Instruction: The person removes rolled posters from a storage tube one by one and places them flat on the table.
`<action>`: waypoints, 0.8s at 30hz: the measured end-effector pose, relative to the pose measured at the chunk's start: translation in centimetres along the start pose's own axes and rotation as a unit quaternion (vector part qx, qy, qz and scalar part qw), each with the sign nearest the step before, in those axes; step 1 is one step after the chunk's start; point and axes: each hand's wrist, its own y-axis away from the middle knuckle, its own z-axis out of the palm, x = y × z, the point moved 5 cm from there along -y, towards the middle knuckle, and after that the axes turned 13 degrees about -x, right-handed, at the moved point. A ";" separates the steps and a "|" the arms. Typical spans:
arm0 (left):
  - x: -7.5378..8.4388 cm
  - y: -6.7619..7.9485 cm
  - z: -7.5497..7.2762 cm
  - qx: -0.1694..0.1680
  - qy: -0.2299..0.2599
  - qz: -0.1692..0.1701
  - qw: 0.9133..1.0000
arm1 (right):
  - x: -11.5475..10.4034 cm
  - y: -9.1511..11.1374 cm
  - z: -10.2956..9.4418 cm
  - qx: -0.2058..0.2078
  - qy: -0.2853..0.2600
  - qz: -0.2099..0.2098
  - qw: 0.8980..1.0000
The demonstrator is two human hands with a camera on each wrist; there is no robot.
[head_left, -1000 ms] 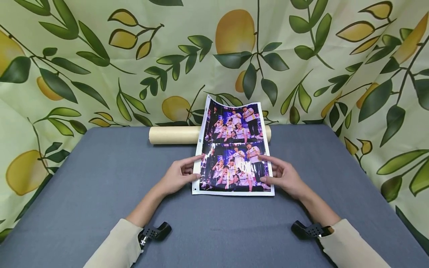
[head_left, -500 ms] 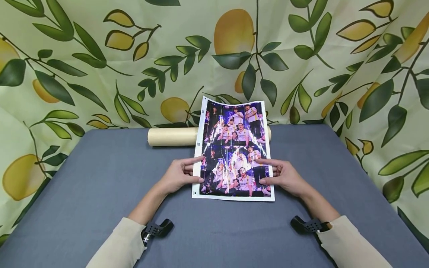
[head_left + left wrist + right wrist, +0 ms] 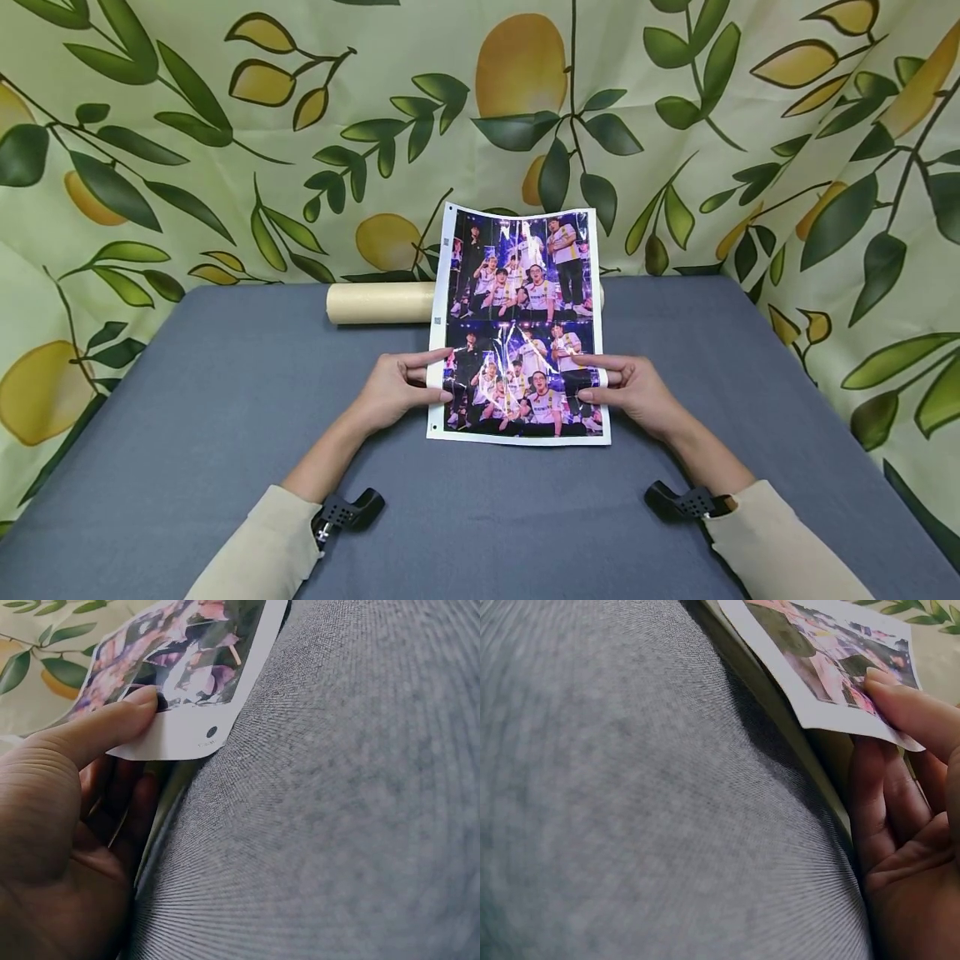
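A glossy photo print (image 3: 517, 325) with white borders carries two similar group pictures, one above the other. My left hand (image 3: 393, 390) pinches its left edge, thumb on the front and the other fingers mostly behind. On the opposite edge, my right hand (image 3: 636, 393) grips the sheet the same way. The left wrist view has the left thumb pressed on the print (image 3: 172, 733) near a corner with a black dot. In the right wrist view the right fingers (image 3: 892, 787) lie under the sheet. Behind the print lies a beige tube-like roll (image 3: 381, 303), its middle hidden.
A grey-blue cloth (image 3: 480, 517) covers the table. Behind it hangs a pale curtain (image 3: 420, 50) printed with yellow fruit and green leaves, which also runs along both sides. Each wrist wears a black camera mount (image 3: 352, 510).
The print is tilted further upright, its top edge higher against the curtain, and glare on it has shifted. Both hands keep their hold. The roll stays in place.
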 end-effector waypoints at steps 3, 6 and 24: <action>0.0 0.0 0.0 0.001 0.006 0.001 1.000 | 0.0 -0.1 0.0 0.011 -0.005 0.000 1.000; 0.1 0.1 0.0 0.009 -0.007 0.002 1.000 | 0.0 0.0 -0.1 0.019 -0.014 0.004 1.000; 0.4 0.7 0.8 -0.149 -0.064 0.046 0.986 | -0.2 -0.7 -0.6 -0.063 -0.042 -0.047 0.996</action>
